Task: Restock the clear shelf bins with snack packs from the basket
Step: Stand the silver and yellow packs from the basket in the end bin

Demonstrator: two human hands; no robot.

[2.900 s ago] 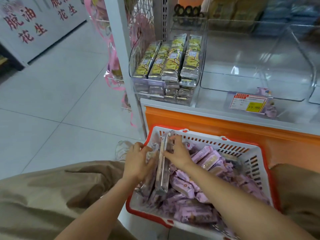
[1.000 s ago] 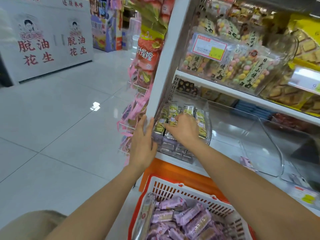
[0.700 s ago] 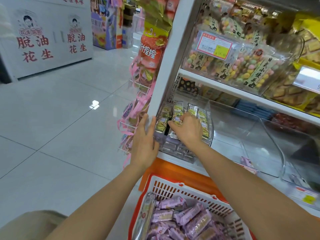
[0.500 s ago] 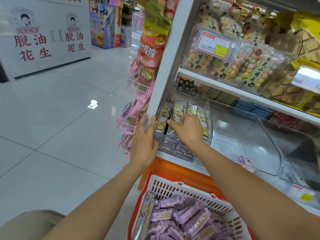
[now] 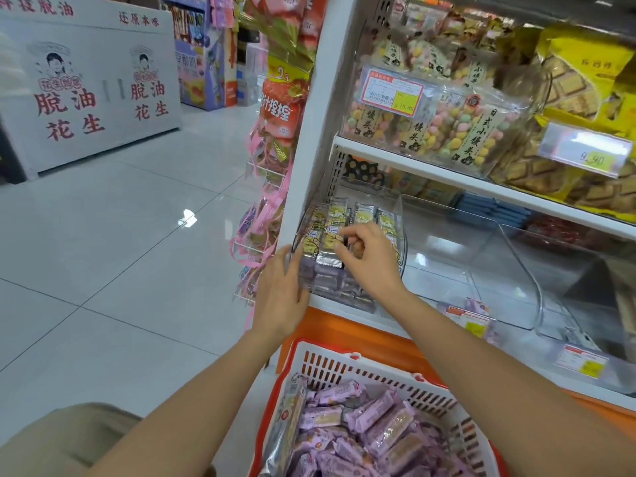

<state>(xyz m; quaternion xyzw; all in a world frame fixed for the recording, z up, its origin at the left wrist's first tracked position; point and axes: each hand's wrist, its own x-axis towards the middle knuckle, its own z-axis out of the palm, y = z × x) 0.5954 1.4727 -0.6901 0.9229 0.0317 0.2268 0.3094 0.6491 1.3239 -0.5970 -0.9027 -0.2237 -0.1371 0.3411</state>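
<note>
Up from down in the basket [image 5: 344, 364] at bottom centre, nearly three seconds back, to the bin [image 5: 403, 242] at mid-frame: both hands; hardly shifted there over the last second. Meaning for the job: reaching done, fine squaring of rows probably under way; whether any new pack went in, not clear. Right of centre, a second bin [image 5: 523, 270], clear and almost bare, so plenty left to fill. In the basket, a heap of purple packs [image 5: 378, 421] and a long silver pack [image 5: 289, 421] on edge by the left wall. In the first bin, yellow packs [image 5: 332, 228] in four leaning rows above purplish ones along the bottom. Left hand [image 5: 280, 297] flat, fingers straight, against the bin's left front corner. Right hand [image 5: 366, 261] in the opening, thumb and curled fingers pinching one yellow pack's lower end.
</note>
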